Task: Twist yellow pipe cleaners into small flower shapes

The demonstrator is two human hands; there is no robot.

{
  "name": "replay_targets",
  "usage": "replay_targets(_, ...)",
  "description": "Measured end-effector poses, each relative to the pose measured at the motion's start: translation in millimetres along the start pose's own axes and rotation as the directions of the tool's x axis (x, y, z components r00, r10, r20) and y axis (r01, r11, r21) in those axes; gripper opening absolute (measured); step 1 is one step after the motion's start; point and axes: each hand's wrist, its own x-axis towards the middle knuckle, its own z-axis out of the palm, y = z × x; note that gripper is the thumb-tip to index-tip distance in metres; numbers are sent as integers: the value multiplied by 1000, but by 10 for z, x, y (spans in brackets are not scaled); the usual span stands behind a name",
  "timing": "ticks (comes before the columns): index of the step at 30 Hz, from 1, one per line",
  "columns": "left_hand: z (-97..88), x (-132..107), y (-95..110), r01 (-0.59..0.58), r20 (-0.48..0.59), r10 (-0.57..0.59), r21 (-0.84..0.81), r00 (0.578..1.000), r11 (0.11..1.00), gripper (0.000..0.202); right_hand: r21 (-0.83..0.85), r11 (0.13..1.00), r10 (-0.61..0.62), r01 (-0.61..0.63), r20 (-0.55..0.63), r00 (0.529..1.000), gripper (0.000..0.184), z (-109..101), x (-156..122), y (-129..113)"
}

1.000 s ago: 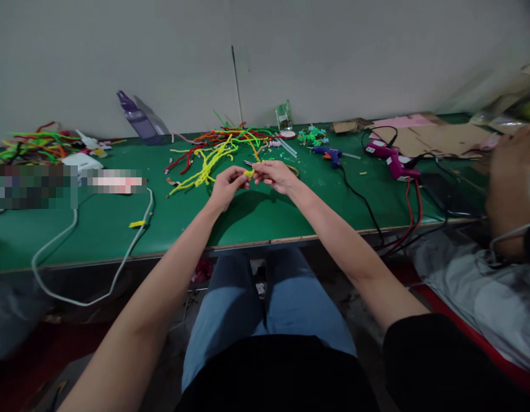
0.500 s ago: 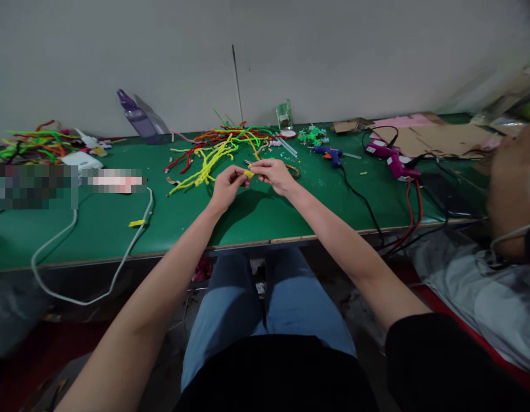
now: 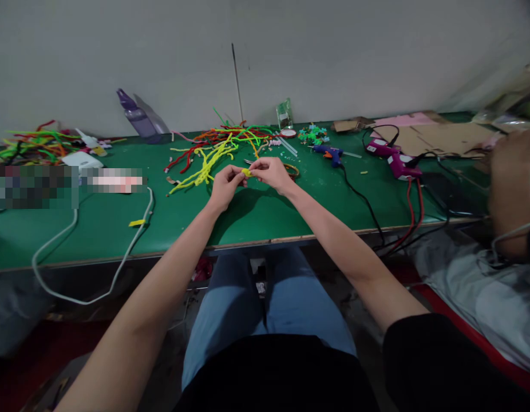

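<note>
Between my two hands is a small piece of yellow pipe cleaner, bent into a compact shape. My left hand pinches it from the left, fingers closed. From the other side my right hand grips it between thumb and fingertips. Scissors lie on the table behind my right hand, partly covered by it. Yellow pipe cleaners spread out just beyond my left hand, with red, orange and green ones behind them.
A blue glue gun with a black cord lies to the right, near purple power sockets. Left stand a purple bottle and a white device with a cable. Another person's arm is at far right.
Both hands stay in nearly the same place. The yellow piece has turned slightly between the fingers, and my right hand's fingers have shifted a little. More of the scissors shows.
</note>
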Motion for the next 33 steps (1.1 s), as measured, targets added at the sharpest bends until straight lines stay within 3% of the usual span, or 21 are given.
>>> replay_targets(5,6,-12,45,158,40,-155,-90,987,983,16,9,1000,27,-28,105,994,5,-18,-20,-36)
replay_targets(9,1,-26,70,223,84,-214,-129,973,966,18,72,992,91,-103,158,983,5,-48,-52,-100)
replay_targets(17,4,-50,114,240,143,-220,-144,965,960,21,254,944,193,-210,91,977,20,-51,-54,-125)
replay_targets(25,16,-46,137,206,88,-193,-158,977,966,20,261,906,288,-332,193,938,12,-76,-62,-160)
replay_targets(28,5,-44,168,305,126,-284,-200,950,931,19,287,893,286,-348,236,929,10,-93,-54,-169)
replay_targets(33,-57,-34,210,487,238,-435,-246,868,838,16,307,905,200,-295,305,931,8,-122,-64,-190)
